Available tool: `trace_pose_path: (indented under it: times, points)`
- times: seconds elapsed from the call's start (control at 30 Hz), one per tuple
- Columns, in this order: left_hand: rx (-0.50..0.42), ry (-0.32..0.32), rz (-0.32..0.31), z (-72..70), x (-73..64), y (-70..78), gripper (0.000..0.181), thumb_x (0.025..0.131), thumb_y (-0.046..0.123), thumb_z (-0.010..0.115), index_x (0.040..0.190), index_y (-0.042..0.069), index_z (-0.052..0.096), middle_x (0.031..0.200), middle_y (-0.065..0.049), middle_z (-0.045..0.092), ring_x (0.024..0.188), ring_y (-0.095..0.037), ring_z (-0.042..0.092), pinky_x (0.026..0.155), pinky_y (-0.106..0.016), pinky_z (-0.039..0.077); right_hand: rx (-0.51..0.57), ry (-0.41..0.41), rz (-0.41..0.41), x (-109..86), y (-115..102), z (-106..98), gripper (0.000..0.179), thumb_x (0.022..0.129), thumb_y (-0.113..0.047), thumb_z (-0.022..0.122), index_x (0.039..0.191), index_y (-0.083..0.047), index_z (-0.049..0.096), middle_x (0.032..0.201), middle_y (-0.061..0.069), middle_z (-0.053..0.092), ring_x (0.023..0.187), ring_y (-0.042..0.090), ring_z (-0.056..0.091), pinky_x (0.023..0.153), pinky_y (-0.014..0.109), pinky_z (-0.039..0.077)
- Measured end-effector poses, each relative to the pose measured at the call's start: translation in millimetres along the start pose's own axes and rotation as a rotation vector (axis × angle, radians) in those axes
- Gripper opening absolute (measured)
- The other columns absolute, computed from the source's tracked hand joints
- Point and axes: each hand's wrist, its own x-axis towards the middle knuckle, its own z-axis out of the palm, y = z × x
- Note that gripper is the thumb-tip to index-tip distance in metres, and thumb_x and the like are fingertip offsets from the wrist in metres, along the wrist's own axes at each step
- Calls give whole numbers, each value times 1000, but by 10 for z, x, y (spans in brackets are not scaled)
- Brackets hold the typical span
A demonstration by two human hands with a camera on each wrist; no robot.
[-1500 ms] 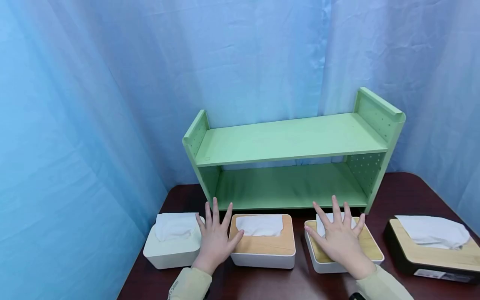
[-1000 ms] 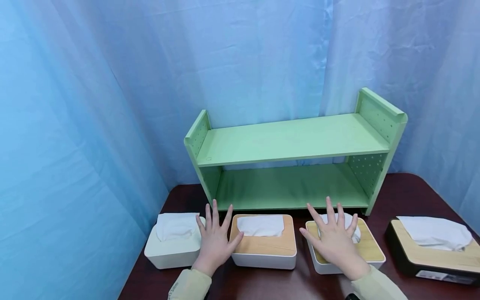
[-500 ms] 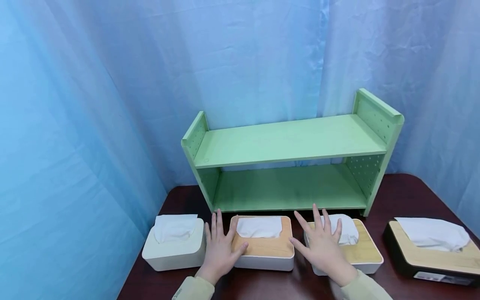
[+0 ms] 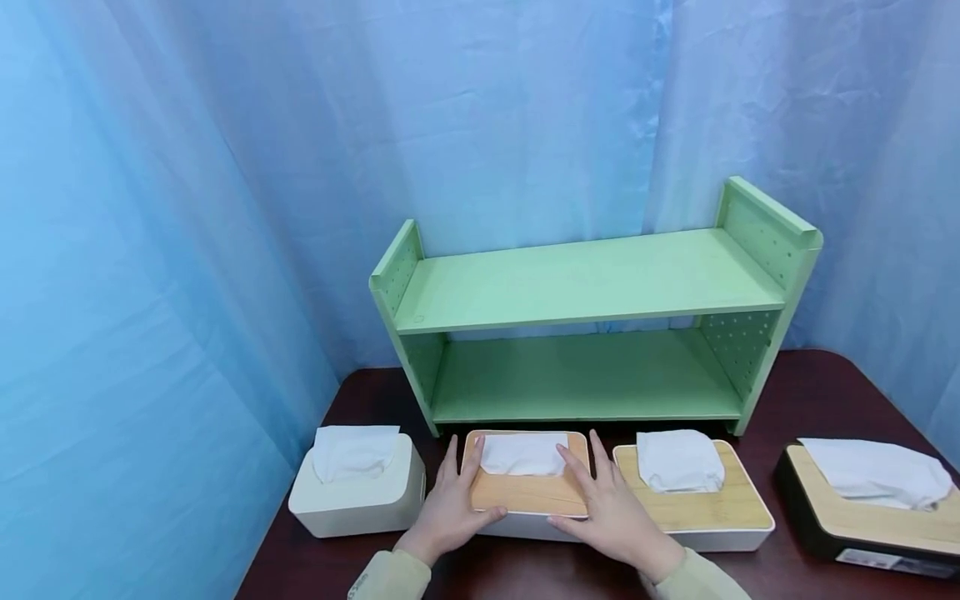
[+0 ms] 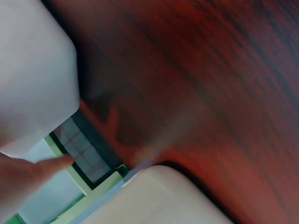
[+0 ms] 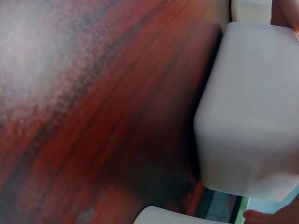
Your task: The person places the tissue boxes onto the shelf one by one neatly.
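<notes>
tissue box (image 4: 528, 493) between fingers (image 4: 471, 468), gaps alongside

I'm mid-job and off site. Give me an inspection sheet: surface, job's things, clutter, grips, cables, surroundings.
Surface: dark reddish-brown table.
Job's things: tissue box with an orange-tan wood top, second from left, its white tissue showing on top.
Also in the row: white box at far left; box with a yellowish top and black-sided box to the right.
Clutter: nothing seen.
Left grip: fingers spread at the second box's left side; contact cannot be told.
Right grip: fingers spread at its right side; contact likewise unclear.
Cables: nothing seen.
Surroundings: green two-tier shelf behind the boxes; blue curtain beyond.
</notes>
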Motion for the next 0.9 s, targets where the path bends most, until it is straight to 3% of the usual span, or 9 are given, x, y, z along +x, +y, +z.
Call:
trace_pose_path:
  times: [0.13, 0.27, 0.57, 0.9]
  points:
    - [-125, -38, 16, 24, 11, -24, 104, 73, 51, 76, 153, 26, 15, 152, -34, 1, 135, -55, 22, 94, -62, 40, 97, -53, 67, 17, -13, 15, 97, 71, -45, 79, 149, -18, 28, 149, 38, 6, 103, 51, 57, 78, 53, 50]
    - [-192, -54, 24, 54, 25, -35, 106, 70, 48, 80, 153, 29, 18, 153, -32, 5, 136, -49, 25, 97, -56, 41, 144, -62, 121, 31, -32, 30, 97, 66, -38, 85, 146, -17, 34, 147, 40, 13, 92, 40, 63, 76, 48, 51]
    - [-179, 2, 44, 49, 17, -28, 100, 67, 53, 80, 150, 30, 28, 149, -33, 17, 131, -48, 33, 94, -57, 42, 200, -65, 189, 58, -94, 50, 92, 64, -34, 87, 142, -16, 42, 147, 41, 17, 109, 46, 56, 84, 54, 48]
    - [-192, -32, -1, 48, 32, -4, 108, 67, 46, 83, 152, 22, 21, 152, -29, 16, 135, -43, 31, 99, -53, 40, 222, -52, 210, 44, -103, 44, 93, 61, -35, 87, 141, -16, 44, 147, 40, 17, 112, 48, 54, 86, 57, 47]
